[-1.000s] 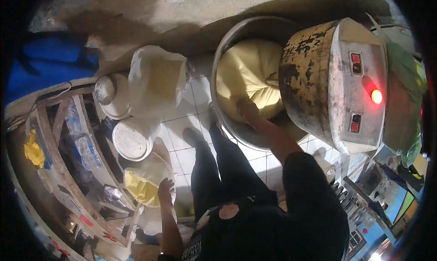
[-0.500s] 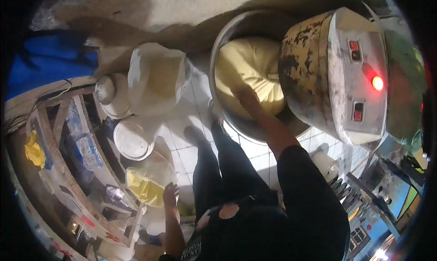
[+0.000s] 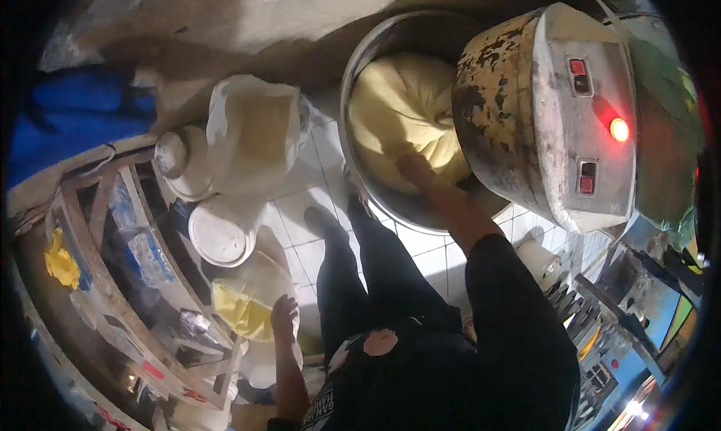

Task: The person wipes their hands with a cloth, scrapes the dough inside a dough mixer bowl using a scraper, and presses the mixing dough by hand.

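Note:
A big metal mixing bowl (image 3: 347, 100) holds a large mass of pale yellow dough (image 3: 390, 93), folded and twisted near the mixer. My right hand (image 3: 417, 169) rests on the dough's near side, its fingers in shadow and laid out against the surface. At my left side hangs my left hand (image 3: 284, 317), fingers loosely apart, beside the rim of a container lined with a yellow plastic bag (image 3: 244, 311). Whether those fingers touch the bag I cannot tell. The worn mixer head (image 3: 499, 115), with red switches and a lit red lamp, covers the bowl's right part.
A white lidded bucket (image 3: 221, 230), another pale bucket (image 3: 188, 164) and an open white sack (image 3: 255, 130) stand on the left. Beyond them is a wooden rack (image 3: 143, 281) with plastic packets. A small white pail (image 3: 537, 260) is under the mixer. White tiles (image 3: 300, 243) cover the floor.
My right hand has moved back toward me and slightly right over the dough. The dough's folds have shifted. My left hand stays by the yellow bag. The whole view has shifted slightly.

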`<state>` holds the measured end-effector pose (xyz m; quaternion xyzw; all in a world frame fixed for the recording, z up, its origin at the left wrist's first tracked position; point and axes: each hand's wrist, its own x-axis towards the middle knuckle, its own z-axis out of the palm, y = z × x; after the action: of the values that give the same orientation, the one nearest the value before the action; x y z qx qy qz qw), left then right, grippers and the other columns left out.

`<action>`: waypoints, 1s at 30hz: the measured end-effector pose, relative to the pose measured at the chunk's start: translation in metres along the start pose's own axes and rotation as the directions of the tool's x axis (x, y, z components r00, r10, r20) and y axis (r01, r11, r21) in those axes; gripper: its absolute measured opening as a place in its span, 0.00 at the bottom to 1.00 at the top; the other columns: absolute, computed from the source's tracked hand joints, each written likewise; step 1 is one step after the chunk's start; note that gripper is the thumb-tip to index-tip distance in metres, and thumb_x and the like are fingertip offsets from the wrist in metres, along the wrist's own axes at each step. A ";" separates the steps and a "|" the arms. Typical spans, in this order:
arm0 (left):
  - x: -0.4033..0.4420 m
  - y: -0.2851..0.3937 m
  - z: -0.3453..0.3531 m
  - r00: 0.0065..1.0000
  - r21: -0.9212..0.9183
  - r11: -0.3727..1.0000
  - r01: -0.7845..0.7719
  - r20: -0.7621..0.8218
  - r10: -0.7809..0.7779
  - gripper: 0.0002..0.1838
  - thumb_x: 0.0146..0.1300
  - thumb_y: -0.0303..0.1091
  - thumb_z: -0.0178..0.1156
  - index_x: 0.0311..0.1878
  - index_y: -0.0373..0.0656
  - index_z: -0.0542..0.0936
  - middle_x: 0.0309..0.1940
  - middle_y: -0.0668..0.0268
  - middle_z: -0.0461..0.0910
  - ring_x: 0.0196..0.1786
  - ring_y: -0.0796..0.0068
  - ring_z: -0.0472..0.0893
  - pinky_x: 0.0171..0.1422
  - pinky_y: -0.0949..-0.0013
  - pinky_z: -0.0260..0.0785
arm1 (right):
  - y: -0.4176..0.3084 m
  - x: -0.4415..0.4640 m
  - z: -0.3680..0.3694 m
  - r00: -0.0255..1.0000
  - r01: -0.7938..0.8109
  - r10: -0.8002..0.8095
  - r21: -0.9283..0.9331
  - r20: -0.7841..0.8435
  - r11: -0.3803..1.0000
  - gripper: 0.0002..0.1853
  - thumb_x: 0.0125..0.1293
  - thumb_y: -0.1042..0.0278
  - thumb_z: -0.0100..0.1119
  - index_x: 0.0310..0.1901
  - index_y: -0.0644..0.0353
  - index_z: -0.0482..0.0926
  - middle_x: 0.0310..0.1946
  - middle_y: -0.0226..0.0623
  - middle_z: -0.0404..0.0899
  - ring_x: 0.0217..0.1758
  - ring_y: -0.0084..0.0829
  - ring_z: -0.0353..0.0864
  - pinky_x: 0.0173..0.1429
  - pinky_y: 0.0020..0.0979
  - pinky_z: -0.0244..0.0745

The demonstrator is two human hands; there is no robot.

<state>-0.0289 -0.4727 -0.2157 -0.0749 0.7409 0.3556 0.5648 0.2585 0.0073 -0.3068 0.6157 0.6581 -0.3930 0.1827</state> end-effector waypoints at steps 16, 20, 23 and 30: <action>0.002 0.045 0.030 0.999 0.002 0.999 -0.038 0.008 0.038 0.24 0.69 0.41 0.54 0.64 0.40 0.69 0.55 0.57 0.79 0.55 0.67 0.80 0.55 0.65 0.72 | -0.040 0.015 -0.026 0.929 0.357 -0.363 -0.413 0.069 0.838 0.18 0.59 0.70 0.60 0.52 0.56 0.75 0.50 0.44 0.77 0.53 0.39 0.78 0.54 0.39 0.75; 0.021 0.041 0.029 1.000 -0.068 0.998 0.007 -0.008 -0.007 0.24 0.69 0.41 0.54 0.64 0.40 0.69 0.54 0.58 0.79 0.54 0.66 0.80 0.55 0.64 0.72 | 0.008 -0.004 0.011 0.816 0.465 -0.517 -0.238 -0.259 0.853 0.18 0.58 0.70 0.61 0.51 0.57 0.75 0.49 0.44 0.78 0.50 0.41 0.80 0.51 0.40 0.76; 0.034 0.021 0.023 1.000 0.017 1.000 0.003 0.021 -0.003 0.24 0.69 0.41 0.55 0.64 0.40 0.70 0.54 0.58 0.79 0.52 0.66 0.81 0.54 0.64 0.72 | 0.049 0.039 0.046 0.932 0.337 -0.360 -0.282 -0.032 0.898 0.16 0.61 0.67 0.58 0.51 0.57 0.76 0.48 0.41 0.79 0.47 0.44 0.80 0.50 0.39 0.77; 0.008 0.045 0.028 0.998 0.060 0.998 -0.005 -0.066 0.008 0.22 0.68 0.40 0.54 0.63 0.43 0.72 0.51 0.62 0.80 0.51 0.69 0.80 0.53 0.66 0.70 | -0.025 0.013 0.010 0.922 0.365 -0.331 0.168 -0.201 0.916 0.16 0.65 0.66 0.55 0.53 0.58 0.76 0.51 0.44 0.78 0.53 0.44 0.78 0.56 0.39 0.73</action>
<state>-0.0329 -0.4198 -0.2057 -0.0673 0.7696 0.3326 0.5409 0.2301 0.0105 -0.3154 0.5346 0.7272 -0.4305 -0.0102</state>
